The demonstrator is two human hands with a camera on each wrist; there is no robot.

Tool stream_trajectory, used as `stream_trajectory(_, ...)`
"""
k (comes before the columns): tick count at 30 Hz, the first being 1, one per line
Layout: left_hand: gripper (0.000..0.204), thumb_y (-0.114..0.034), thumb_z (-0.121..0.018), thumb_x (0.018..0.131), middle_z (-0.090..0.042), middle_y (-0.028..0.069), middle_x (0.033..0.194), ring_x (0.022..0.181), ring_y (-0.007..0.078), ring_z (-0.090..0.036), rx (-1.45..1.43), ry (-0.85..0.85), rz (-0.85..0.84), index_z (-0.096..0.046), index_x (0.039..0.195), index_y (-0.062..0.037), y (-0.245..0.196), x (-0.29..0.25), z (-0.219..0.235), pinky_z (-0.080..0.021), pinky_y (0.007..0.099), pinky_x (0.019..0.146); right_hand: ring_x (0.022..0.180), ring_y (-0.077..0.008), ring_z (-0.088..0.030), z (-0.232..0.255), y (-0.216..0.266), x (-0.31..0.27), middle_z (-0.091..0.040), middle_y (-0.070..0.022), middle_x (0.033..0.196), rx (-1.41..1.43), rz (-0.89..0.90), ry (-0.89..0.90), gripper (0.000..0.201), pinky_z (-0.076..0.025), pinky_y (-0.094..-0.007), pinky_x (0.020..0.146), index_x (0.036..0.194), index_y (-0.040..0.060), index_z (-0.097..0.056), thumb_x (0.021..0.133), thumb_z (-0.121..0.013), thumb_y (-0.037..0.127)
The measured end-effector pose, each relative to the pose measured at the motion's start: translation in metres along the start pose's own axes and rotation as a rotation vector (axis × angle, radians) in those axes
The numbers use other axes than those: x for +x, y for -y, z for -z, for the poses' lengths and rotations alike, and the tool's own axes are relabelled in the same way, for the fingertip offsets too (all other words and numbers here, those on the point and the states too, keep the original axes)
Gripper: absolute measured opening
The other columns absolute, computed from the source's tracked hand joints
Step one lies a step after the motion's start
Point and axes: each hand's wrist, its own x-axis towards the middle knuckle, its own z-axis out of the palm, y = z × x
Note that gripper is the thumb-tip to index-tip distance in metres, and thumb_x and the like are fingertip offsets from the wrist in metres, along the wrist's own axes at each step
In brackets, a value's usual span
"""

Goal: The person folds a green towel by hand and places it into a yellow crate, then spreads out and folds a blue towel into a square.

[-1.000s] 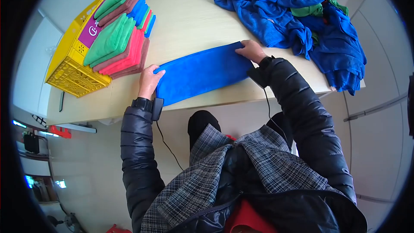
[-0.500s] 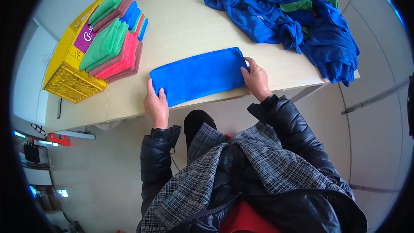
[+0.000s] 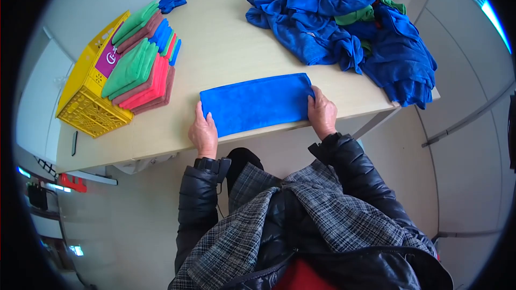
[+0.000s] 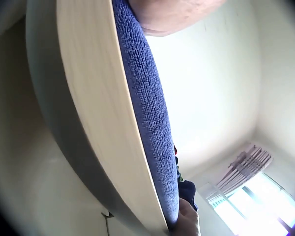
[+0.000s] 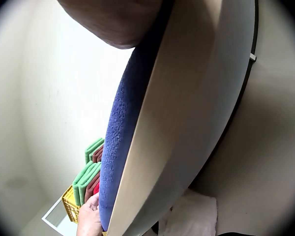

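Observation:
A folded blue towel [image 3: 258, 104] lies flat along the front of the table [image 3: 220, 59]. My left hand [image 3: 204, 135] holds its left end, thumb at the top face and fingers along the side. At the opposite end my right hand [image 3: 322, 113] grips the right side with thumb and fingers. Seen edge-on in the left wrist view, the towel [image 4: 150, 108] has a looped pile and lies along the tabletop edge. In the right wrist view the towel [image 5: 117, 132] runs from one hand to the other.
A heap of rumpled blue, green and red towels [image 3: 317, 27] covers the back right. Folded green, brown, red and blue towels [image 3: 131, 70] lean in stacks against a yellow crate [image 3: 91, 107] on the left. A dark phone-like object [image 3: 74, 144] lies near the left edge.
Both hands have moved from the towel's upper corners down to its short ends. The towel has come nearer the front edge and shifted slightly right. The head view has also moved.

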Motion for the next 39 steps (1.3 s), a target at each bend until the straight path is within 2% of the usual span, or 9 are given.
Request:
stream_trajectory(8, 0.046, -0.025, -0.063, 0.096, -0.071, 0.0210, 0.087, 0.077, 0.0422, -0.068, 0.080, 0.035, -0.006, -0.051, 0.139, -0.0131, 0.008, 0.003, 0.004, -0.052, 0.0518, 0.070, 0.082, -0.0405, -0.068, -0.004, 0.006, 0.010, -0.071, -0.0195, 0.091, 0.013, 0.064, -0.043, 0.031, -0.054, -0.0483, 0.073, 0.123, 0.0130, -0.060, 0.093, -0.064, 0.019)
stream_trajectory(12, 0.048, -0.025, -0.066, 0.094, -0.070, 0.0202, 0.104, 0.093, 0.0390, -0.068, 0.112, 0.175, 0.116, -0.053, 0.138, -0.0114, -0.006, 0.007, 0.022, -0.051, 0.0498, 0.081, 0.086, -0.0393, -0.068, -0.001, -0.007, -0.013, -0.071, -0.0185, 0.096, -0.009, 0.070, -0.028, 0.030, -0.054, -0.0480, 0.076, 0.122, 0.0116, -0.060, 0.093, -0.065, 0.019)
stream_trajectory(16, 0.051, -0.024, -0.069, 0.091, -0.063, 0.0185, 0.126, 0.114, 0.0357, -0.061, 0.259, 0.021, -0.110, -0.054, 0.137, -0.0091, -0.032, 0.010, 0.041, -0.045, 0.0494, 0.098, 0.089, -0.0378, -0.068, -0.004, 0.003, 0.021, -0.071, -0.0174, 0.102, 0.035, 0.144, -0.066, 0.030, -0.053, -0.0479, 0.079, 0.120, 0.0090, -0.061, 0.091, -0.064, 0.018)
stream_trajectory(19, 0.052, -0.024, -0.070, 0.089, -0.053, 0.0160, 0.140, 0.130, 0.0343, -0.049, -0.022, 0.209, -0.546, -0.055, 0.136, -0.0073, -0.051, -0.011, 0.040, -0.035, 0.0504, 0.110, 0.092, -0.0375, -0.068, 0.006, -0.011, -0.008, -0.070, -0.0176, 0.106, 0.009, 0.133, 0.037, 0.031, -0.053, -0.0474, 0.079, 0.120, 0.0077, -0.060, 0.091, -0.065, 0.018)
stream_trajectory(23, 0.049, -0.023, -0.069, 0.089, -0.055, 0.0165, 0.139, 0.131, 0.0350, -0.049, -0.026, 0.290, -0.640, -0.057, 0.134, -0.0062, -0.063, -0.039, 0.024, -0.034, 0.0508, 0.112, 0.097, -0.0372, -0.066, 0.025, 0.007, 0.000, -0.068, -0.0177, 0.110, 0.076, 0.072, 0.069, 0.034, -0.053, -0.0461, 0.082, 0.121, 0.0081, -0.061, 0.089, -0.067, 0.017)
stream_trajectory(27, 0.046, -0.021, -0.068, 0.090, -0.054, 0.0156, 0.141, 0.134, 0.0345, -0.046, -0.026, 0.252, -0.610, -0.058, 0.132, -0.0054, -0.066, -0.047, 0.028, -0.031, 0.0504, 0.115, 0.100, -0.0371, -0.063, 0.042, 0.034, 0.009, -0.065, -0.0176, 0.108, -0.085, 0.203, 0.005, 0.037, -0.052, -0.0452, 0.084, 0.122, 0.0065, -0.062, 0.087, -0.069, 0.015)
stream_trajectory(31, 0.048, -0.019, -0.066, 0.091, -0.052, 0.0153, 0.144, 0.137, 0.0338, -0.044, -0.044, 0.303, -0.626, -0.056, 0.136, -0.0058, -0.081, -0.032, 0.030, -0.030, 0.0512, 0.116, 0.105, -0.0380, -0.060, 0.029, 0.083, 0.011, -0.064, -0.0167, 0.109, 0.224, 0.418, 0.151, 0.039, -0.049, -0.0456, 0.089, 0.124, 0.0050, -0.061, 0.086, -0.068, 0.012)
stream_trajectory(37, 0.048, -0.026, -0.061, 0.096, -0.049, 0.0144, 0.148, 0.138, 0.0329, -0.043, 0.025, 0.390, -0.546, -0.053, 0.139, -0.0063, -0.062, 0.006, -0.018, -0.028, 0.0540, 0.116, 0.126, -0.0384, -0.052, -0.047, 0.107, 0.007, -0.059, -0.0183, 0.133, 0.279, 0.411, 0.348, 0.045, -0.041, -0.0472, 0.107, 0.135, 0.0058, -0.057, 0.095, -0.061, 0.027)
stream_trajectory(39, 0.048, -0.029, -0.059, 0.097, -0.047, 0.0143, 0.150, 0.139, 0.0333, -0.042, 0.038, 0.419, -0.509, -0.053, 0.140, -0.0068, -0.059, 0.014, -0.020, -0.028, 0.0547, 0.116, 0.135, -0.0375, -0.044, -0.053, 0.104, 0.006, -0.053, -0.0174, 0.143, 0.100, 0.434, 0.339, 0.052, -0.034, -0.0503, 0.112, 0.138, 0.0055, -0.054, 0.097, -0.056, 0.037)
